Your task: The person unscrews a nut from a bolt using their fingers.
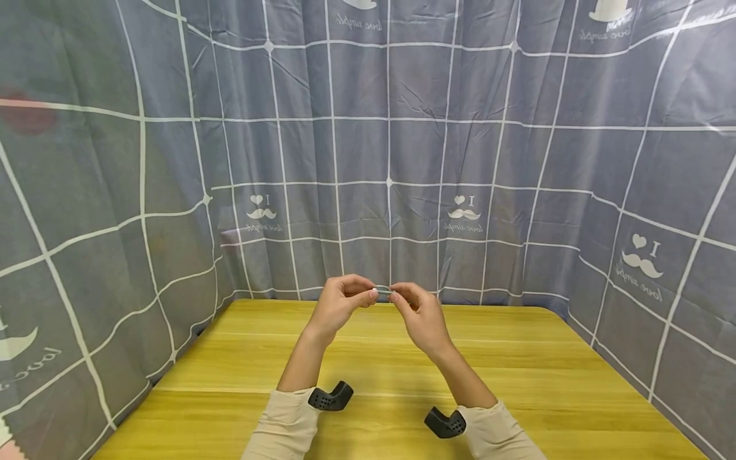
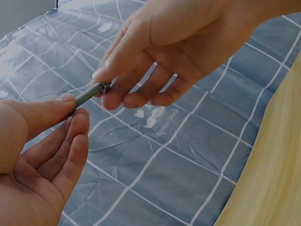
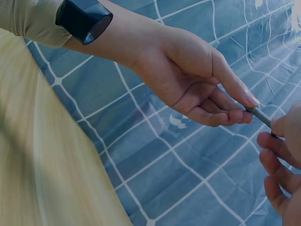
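Note:
A thin grey-green threaded bolt (image 2: 87, 95) is held in the air between both hands, above the far edge of the table. My left hand (image 1: 338, 305) pinches one end between thumb and fingertips. At the other end, the thumb and forefinger of my right hand (image 1: 422, 317) pinch a small metal nut-like ring (image 2: 106, 87), partly hidden by the fingertips. The other right fingers are loosely bent below, as the left wrist view shows. In the right wrist view the bolt's bare shank (image 3: 263, 118) spans the short gap between the two hands.
A yellow wood-grain table (image 1: 368, 370) lies under the forearms. Grey curtains (image 1: 356, 147) with white grid lines hang behind it and along both sides. Black wrist devices sit on the left sleeve (image 1: 287, 415) and the right sleeve (image 1: 500, 434).

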Tool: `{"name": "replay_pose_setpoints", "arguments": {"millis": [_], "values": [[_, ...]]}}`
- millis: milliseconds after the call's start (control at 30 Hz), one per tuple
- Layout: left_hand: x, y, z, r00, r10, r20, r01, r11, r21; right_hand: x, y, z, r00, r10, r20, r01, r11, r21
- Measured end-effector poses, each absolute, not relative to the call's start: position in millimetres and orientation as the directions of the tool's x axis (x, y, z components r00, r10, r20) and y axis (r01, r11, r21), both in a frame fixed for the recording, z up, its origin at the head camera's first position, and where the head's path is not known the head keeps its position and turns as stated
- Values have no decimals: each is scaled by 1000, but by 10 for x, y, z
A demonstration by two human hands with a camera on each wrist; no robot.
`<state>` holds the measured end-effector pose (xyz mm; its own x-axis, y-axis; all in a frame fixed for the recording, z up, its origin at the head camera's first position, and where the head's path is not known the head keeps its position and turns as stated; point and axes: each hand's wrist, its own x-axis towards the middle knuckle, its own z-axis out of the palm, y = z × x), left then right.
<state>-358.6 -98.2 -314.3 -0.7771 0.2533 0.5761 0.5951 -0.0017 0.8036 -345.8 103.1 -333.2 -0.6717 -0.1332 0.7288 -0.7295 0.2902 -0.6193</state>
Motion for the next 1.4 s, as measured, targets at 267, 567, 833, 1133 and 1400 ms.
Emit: {"name": "replay_pose_setpoints", "arguments": {"millis": [267, 567, 833, 1133, 1400], "values": [[-3584, -976, -3137, -774, 256, 579, 598, -5, 802, -3472, 1034, -3337, -677, -138, 723, -727, 275, -629], [-3596, -987, -3148, -777, 251, 577, 597, 4, 802, -3476, 1030, -3333, -673, -130, 728, -731, 268, -627], [-3592, -983, -3145, -779, 250, 574, 594, 5, 804, -3475, 1024, -3342, -713, -112, 692, -692, 265, -671], [-3590, -998, -3149, -782, 250, 570, 592, 13, 806, -3476, 1013, -3343, -710, -117, 694, -696, 263, -668], [-3597, -979, -3145, -776, 254, 577, 595, -9, 804, -3483, 1037, -3336, -719, -121, 685, -686, 284, -670]]}}
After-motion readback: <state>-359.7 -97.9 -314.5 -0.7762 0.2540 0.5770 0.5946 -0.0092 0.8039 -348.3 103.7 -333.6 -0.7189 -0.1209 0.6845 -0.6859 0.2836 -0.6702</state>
